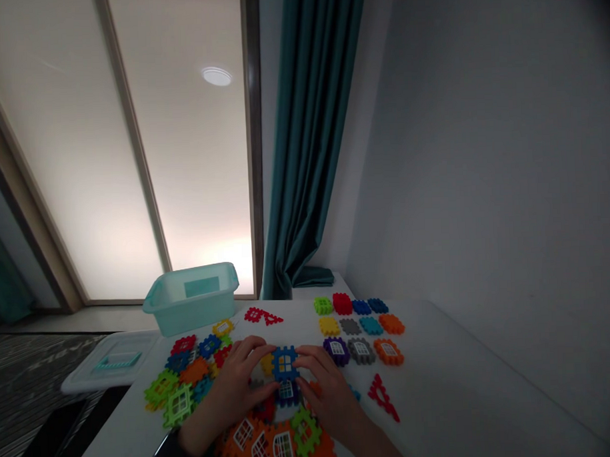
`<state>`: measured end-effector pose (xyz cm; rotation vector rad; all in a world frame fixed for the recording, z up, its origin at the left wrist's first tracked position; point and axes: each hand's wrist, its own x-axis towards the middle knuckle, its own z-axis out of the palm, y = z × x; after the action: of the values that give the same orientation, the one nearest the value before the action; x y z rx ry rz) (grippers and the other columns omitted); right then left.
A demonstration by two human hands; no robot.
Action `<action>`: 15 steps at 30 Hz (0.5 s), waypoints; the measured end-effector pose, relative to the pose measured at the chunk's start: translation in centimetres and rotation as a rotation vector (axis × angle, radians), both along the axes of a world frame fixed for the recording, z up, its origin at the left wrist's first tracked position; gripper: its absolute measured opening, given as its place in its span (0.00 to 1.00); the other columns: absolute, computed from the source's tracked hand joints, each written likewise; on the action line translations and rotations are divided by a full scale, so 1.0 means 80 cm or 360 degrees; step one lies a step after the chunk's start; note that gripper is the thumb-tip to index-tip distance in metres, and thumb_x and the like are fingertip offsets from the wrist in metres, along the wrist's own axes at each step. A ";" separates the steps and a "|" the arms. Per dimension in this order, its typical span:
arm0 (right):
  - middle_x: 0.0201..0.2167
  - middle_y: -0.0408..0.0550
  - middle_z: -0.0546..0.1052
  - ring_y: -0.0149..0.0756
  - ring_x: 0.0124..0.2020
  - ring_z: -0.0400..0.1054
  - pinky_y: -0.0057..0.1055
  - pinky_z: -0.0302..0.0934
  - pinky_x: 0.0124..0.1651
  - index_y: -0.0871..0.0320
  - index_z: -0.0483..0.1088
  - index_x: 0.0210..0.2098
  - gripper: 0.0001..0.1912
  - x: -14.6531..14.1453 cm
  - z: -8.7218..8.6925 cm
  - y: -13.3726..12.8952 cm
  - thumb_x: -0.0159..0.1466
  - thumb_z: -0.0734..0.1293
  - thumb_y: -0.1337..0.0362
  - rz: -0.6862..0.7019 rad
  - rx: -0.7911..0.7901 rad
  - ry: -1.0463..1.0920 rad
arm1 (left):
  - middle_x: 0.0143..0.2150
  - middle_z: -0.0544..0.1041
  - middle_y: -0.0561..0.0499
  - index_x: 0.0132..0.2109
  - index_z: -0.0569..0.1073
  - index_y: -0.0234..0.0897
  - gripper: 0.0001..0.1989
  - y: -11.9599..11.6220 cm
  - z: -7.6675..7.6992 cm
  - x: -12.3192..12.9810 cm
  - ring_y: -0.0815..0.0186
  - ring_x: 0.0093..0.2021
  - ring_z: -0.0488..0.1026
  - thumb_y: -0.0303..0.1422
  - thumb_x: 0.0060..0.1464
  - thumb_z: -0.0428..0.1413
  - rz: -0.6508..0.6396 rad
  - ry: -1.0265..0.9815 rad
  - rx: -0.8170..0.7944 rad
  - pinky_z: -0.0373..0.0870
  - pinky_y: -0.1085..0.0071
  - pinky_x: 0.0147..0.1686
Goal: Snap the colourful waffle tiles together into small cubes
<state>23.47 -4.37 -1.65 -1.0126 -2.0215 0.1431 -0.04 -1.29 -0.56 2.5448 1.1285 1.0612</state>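
Note:
A blue window tile point(285, 363) is held between my two hands above the pile. My left hand point(239, 379) grips its left edge with fingers and thumb, and a dark watch point(173, 453) is on that wrist. My right hand point(331, 391) has its fingertips on the right edge. Just below the blue tile, between my thumbs, is a dark purple piece with a white window point(287, 393); whether it is joined to the blue tile I cannot tell. Orange window tiles point(257, 447) and a green tile point(306, 433) lie nearer to me.
Sorted tiles stand in rows at the right, with a grey one point(360, 350) in front. Red triangular pieces point(383, 398) lie at the right and back. Loose tiles point(178, 406) spread at the left. Beyond them are a teal bin point(192, 309) and a pale lid point(85, 376).

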 end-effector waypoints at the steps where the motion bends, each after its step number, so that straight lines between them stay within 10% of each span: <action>1: 0.51 0.49 0.74 0.42 0.54 0.69 0.42 0.67 0.57 0.51 0.68 0.46 0.12 0.000 -0.001 0.000 0.66 0.62 0.72 -0.0006 0.0014 -0.0004 | 0.52 0.73 0.45 0.57 0.72 0.44 0.26 0.000 -0.001 0.000 0.53 0.51 0.72 0.30 0.51 0.66 -0.0002 -0.0009 0.0011 0.73 0.56 0.52; 15: 0.48 0.48 0.78 0.40 0.49 0.73 0.44 0.66 0.55 0.52 0.70 0.46 0.09 0.006 0.001 0.013 0.70 0.63 0.70 0.0076 0.0361 -0.0136 | 0.52 0.70 0.46 0.50 0.73 0.40 0.17 0.002 0.004 0.004 0.57 0.53 0.71 0.31 0.52 0.62 -0.0190 -0.0271 -0.0379 0.68 0.61 0.57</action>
<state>23.98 -3.37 -1.54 -0.8400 -2.0852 -0.1038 0.31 -1.11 -0.27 2.2609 0.9811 1.0245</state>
